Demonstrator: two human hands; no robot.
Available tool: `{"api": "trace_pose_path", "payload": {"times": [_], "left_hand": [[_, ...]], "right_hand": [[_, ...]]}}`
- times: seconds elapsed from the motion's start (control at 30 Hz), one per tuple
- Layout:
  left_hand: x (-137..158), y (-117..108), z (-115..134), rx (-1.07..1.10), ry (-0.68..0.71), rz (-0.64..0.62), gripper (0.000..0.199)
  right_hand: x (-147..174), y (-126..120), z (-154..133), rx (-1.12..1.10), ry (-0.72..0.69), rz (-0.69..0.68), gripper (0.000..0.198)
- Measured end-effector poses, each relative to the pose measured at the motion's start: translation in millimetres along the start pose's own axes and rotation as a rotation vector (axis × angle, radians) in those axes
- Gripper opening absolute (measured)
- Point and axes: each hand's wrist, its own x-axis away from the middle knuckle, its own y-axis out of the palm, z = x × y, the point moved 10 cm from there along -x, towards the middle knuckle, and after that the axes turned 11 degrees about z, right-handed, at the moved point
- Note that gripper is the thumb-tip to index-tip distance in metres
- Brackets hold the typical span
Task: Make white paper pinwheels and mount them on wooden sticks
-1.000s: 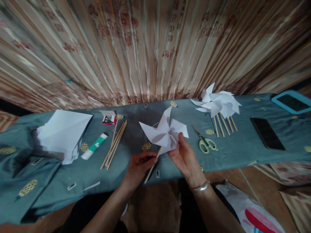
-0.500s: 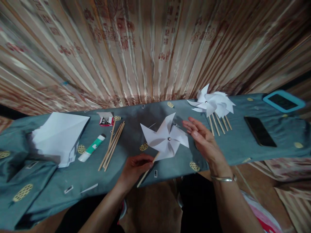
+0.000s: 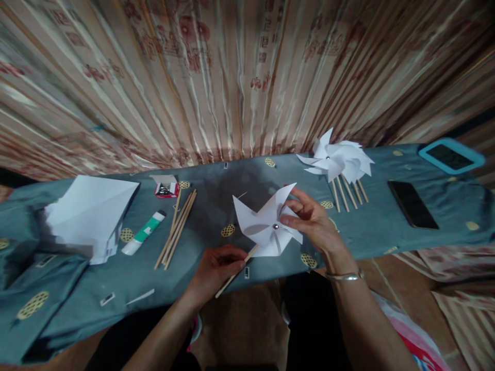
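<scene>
A white paper pinwheel (image 3: 260,226) with a silver pin head at its centre is held over the cloth-covered table. My left hand (image 3: 218,269) pinches its wooden stick (image 3: 251,253) between thumb and fingers, below the blades. At the pinwheel's right side, my right hand (image 3: 309,219) is closed on a paper blade near the centre, thumb in front and fingers partly hidden behind the paper. A silver bangle circles the right wrist.
On the left of the cloth (image 3: 201,288) lie stacked white paper (image 3: 96,211), a glue stick (image 3: 144,233), wooden sticks (image 3: 180,226) and a small box of pins (image 3: 167,189). To the right are several pinwheels (image 3: 344,157), a phone (image 3: 413,204) and a blue-framed tablet (image 3: 451,156).
My right hand has moved in from beside the pinwheel and taken hold of a blade. The blades have turned slightly, while my left hand keeps its pinch on the stick.
</scene>
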Motion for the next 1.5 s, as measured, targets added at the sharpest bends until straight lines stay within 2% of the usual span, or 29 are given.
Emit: {"api": "trace_pose_path", "payload": {"times": [0.13,0.43,1.03,1.27,1.5], "left_hand": [[0,1,1,0.017,-0.009,-0.003,0.015],[0,0,-2,0.040,-0.019,0.008,0.016],[0,-1,-8,0.023,-0.047,0.004,0.021],[1,0,-7,0.073,-0.077,0.006,0.019],[1,1,-6,0.082,-0.068,-0.006,0.018]], "right_hand": [[1,4,2,0.016,0.021,0.007,0.066],[4,17,3,0.071,0.014,-0.076,0.054],[1,16,12,-0.008,0.053,0.026,0.063],[-3,19,14,0.039,0.015,0.005,0.053],[-3,17,15,0.048,0.008,0.010,0.051]]}}
